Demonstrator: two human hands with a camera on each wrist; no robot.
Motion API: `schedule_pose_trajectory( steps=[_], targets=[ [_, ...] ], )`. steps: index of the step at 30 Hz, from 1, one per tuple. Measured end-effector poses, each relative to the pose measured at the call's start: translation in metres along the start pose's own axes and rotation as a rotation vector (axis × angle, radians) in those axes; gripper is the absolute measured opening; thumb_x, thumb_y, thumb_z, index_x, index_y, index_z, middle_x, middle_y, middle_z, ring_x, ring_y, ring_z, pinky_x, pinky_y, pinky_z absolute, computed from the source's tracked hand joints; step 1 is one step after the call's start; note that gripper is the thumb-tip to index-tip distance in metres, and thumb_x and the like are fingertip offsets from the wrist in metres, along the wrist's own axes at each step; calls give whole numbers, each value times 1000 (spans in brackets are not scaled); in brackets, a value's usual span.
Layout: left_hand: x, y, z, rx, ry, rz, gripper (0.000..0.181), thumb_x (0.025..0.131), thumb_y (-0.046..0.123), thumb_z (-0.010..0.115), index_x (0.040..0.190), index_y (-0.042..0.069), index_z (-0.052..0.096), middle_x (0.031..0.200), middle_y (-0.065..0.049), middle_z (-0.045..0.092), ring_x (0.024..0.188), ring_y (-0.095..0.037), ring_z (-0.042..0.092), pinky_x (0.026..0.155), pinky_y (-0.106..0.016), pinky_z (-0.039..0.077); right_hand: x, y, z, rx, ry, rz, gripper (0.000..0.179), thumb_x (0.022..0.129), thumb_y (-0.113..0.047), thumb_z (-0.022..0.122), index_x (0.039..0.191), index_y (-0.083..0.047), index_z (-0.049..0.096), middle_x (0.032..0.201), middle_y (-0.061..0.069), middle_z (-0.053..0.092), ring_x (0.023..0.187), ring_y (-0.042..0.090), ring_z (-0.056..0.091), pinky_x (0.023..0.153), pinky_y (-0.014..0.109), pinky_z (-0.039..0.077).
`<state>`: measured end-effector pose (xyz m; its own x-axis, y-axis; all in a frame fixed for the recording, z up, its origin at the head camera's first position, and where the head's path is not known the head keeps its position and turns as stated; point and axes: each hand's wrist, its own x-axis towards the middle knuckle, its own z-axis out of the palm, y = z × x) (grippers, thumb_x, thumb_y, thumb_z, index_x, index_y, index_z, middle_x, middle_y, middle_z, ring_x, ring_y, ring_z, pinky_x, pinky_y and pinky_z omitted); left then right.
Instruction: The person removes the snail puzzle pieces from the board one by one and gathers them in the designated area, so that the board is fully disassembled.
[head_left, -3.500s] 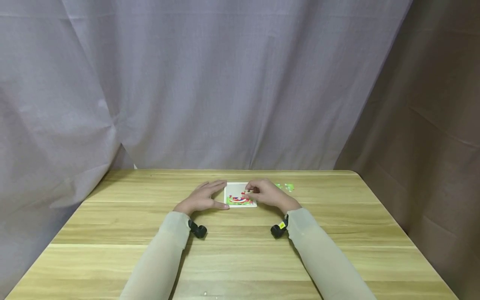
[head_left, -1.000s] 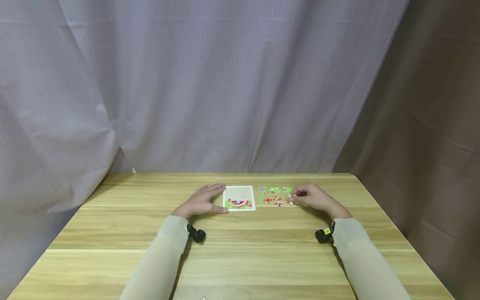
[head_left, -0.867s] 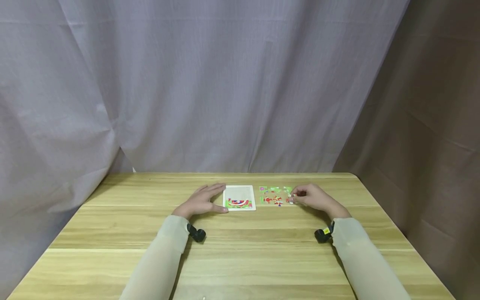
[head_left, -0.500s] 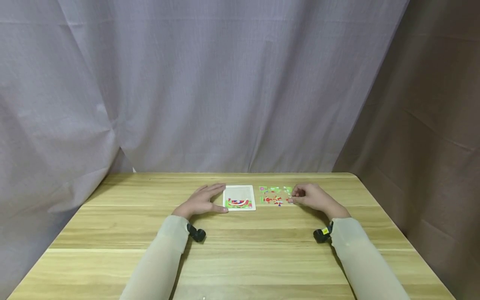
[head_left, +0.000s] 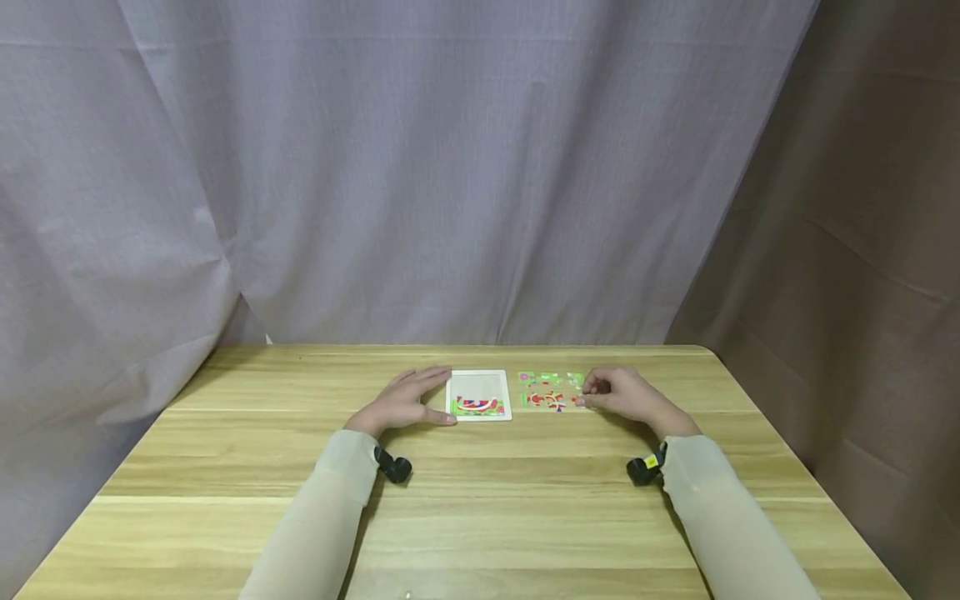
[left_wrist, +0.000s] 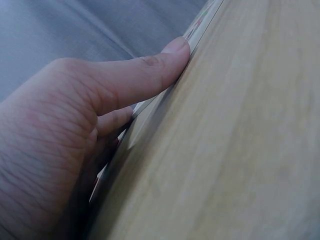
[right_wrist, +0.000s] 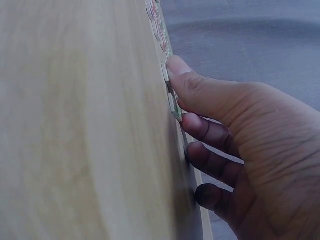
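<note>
A square puzzle tray with a white rim lies on the table, its near part filled with red, white, blue and green pieces. Its far part shows bare board. My left hand rests along the tray's left side, fingers straight at the far corner and thumb at the near corner. To the right, my right hand has thumb and fingertips on a puzzle piece at the right end of the loose puzzle pieces. Its fingers are bent around that piece, which they mostly hide in the head view.
The wooden table has its far edge just behind the tray and pieces. A grey curtain hangs behind it, and a brown curtain on the right. Black wrist cameras sit at both wrists.
My right hand has gone from above the tray rightward to the loose pieces. Over the last second it has shifted only slightly, and the piece shows less. My left hand keeps its place.
</note>
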<state>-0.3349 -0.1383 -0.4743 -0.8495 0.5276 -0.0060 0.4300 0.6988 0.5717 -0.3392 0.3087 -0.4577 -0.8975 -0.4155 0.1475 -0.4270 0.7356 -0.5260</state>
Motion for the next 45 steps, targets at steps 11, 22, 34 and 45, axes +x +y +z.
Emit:
schedule_pose_trajectory(
  steps=[11, 22, 34, 45],
  targets=[
    [2, -3, 3, 17, -13, 26, 103, 95, 57, 81, 176, 10, 38, 186, -12, 32, 174, -38, 28, 144, -64, 9, -6, 5, 2, 46, -2, 46, 11, 102, -20, 84, 101, -10, 80, 90, -1, 73, 80, 10, 57, 70, 23, 49],
    [4, 1, -5, 26, 1, 25, 103, 96, 57, 81, 176, 10, 37, 186, -12, 31, 174, -37, 28, 145, -63, 8, -1, 1, -6, 59, 24, 52, 14, 106, -22, 80, 106, -8, 80, 91, 2, 73, 78, 11, 59, 69, 25, 52],
    [2, -1, -2, 23, -14, 26, 104, 95, 57, 81, 177, 11, 36, 187, -11, 31, 174, -36, 27, 145, -63, 7, 5, -16, -6, 3, 41, 2, 15, 108, -24, 77, 104, -10, 81, 100, 3, 79, 88, 12, 65, 80, 29, 57],
    [8, 0, -3, 16, -16, 39, 103, 96, 56, 80, 176, 8, 37, 186, -14, 30, 174, -39, 27, 144, -65, 7, 55, -91, 31, 46, -67, -120, 17, 108, -28, 77, 109, -13, 83, 108, 2, 83, 97, 16, 71, 90, 38, 63]
  ],
)
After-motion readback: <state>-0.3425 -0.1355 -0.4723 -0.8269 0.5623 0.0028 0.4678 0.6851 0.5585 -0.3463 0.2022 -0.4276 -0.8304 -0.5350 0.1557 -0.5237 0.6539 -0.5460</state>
